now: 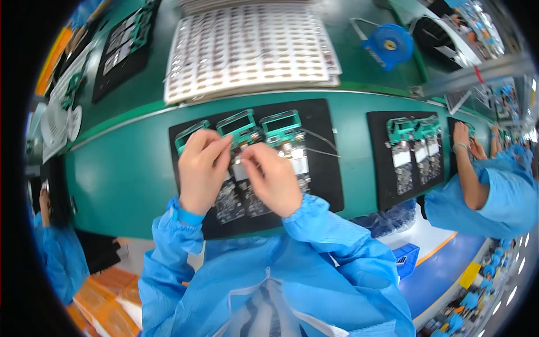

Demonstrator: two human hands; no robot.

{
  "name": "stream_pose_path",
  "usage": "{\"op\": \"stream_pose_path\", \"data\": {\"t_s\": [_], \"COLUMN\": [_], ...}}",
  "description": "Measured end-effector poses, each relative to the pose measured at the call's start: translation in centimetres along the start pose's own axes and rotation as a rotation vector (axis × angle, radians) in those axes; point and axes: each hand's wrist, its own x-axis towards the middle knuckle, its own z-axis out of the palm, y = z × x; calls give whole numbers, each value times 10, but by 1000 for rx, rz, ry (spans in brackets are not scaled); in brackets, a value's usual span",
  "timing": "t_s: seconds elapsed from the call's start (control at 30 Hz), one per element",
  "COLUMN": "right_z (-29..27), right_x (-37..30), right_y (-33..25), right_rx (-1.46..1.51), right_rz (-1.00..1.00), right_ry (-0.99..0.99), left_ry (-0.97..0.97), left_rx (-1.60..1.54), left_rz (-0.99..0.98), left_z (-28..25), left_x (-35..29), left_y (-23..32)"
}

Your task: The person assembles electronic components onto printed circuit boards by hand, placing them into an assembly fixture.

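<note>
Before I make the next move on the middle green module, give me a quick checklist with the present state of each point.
1. Both hands on the job: left hand and right hand meet over the middle green module: ok.
2. Black mat lies flat on the green belt: ok.
3. Neighbouring modules in place: left module and right module sit on the mat: ok.
4. Grip on the small part between the fingertips: hidden by fingers: cannot tell.
5. Thin wires at the right module lie apart from the hands: ok.
6. Co-worker's hand stays at the next mat: ok.

Green belt (120, 174) w/ black trays (325, 168)
</note>
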Motion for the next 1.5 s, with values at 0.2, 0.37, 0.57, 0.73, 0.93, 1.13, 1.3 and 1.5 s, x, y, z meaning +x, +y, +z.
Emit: {"op": "stream_pose_path", "data": {"t_s": [0.2, 0.37, 0.57, 0.73, 0.93, 1.13, 1.3, 1.5], "right_z": [2, 6, 1, -7, -13, -2, 15, 39], "right_x": [-2, 1, 0, -4, -4, -7, -10, 8], "right_y": [9, 11, 11, 9, -13, -17, -34, -45], "right_rx": [70, 129, 97, 108, 434, 489, 387, 64], "right_rz": [-30, -65, 11, -19, 93, 215, 185, -38], "right_ry": [4, 32, -34, 8, -54, -118, -154, -203], "left_ry": [-39, -61, -126, -174, -199, -181, -14, 0], "left_rx": [-17, -76, 9, 409, 489, -307, -673, -805], "left_rz": [4, -33, 28, 271, 314, -154, -393, -658], "left_z": [-1, -2, -3, -11, -17, -42, -52, -72], "left_x": [-2, 8, 2, -10, -12, -40, -56, -57], "left_y": [-3, -4, -3, -4, -1, 22, 15, -28]}}
